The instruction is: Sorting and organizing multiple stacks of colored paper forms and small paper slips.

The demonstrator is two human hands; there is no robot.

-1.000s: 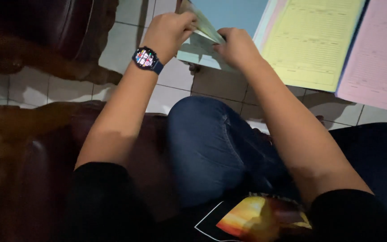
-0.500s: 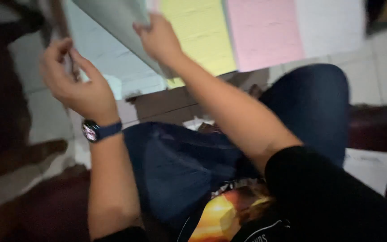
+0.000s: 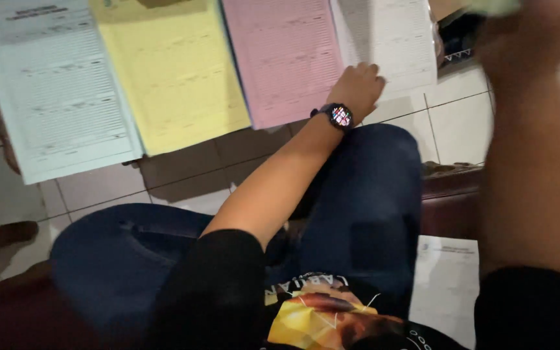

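Head view. The left hand (image 3: 358,87), a watch (image 3: 340,116) on its wrist, reaches across the knee; its fingers (image 3: 372,70) lie loosely curled and released on the white form sheet (image 3: 390,39), between that sheet and the pink stack (image 3: 286,58). The yellow stack (image 3: 173,71) and pale blue stack (image 3: 53,84) lie alongside on the tiled floor (image 3: 461,123). The right hand (image 3: 533,32), raised and blurred, appears to pinch a pale paper (image 3: 497,6); its grip cannot be told.
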